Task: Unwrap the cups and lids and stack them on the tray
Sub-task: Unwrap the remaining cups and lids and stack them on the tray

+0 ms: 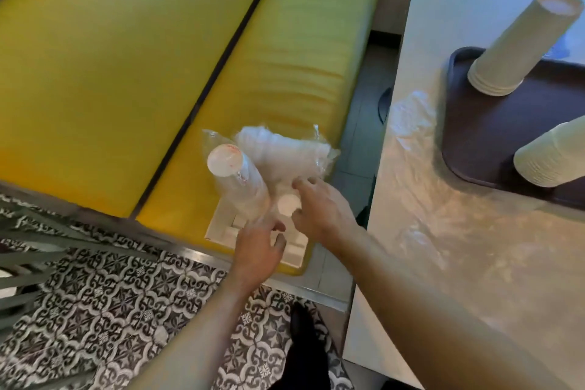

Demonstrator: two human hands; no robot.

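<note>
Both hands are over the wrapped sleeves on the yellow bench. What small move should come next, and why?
Probably the right hand should close on the wrapped sleeve under its fingers. Both hands look open, the left hand beside it, and two cup stacks already stand on the tray.

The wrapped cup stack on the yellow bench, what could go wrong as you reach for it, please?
1. The wrapped cup stack leans on a white box near the bench edge; a nudge from the left hand might tip it to the floor.
2. The right hand may catch loose plastic wrap instead.
3. Unwrapped stacks sit near the tray edge; crowding might topple them.
</note>
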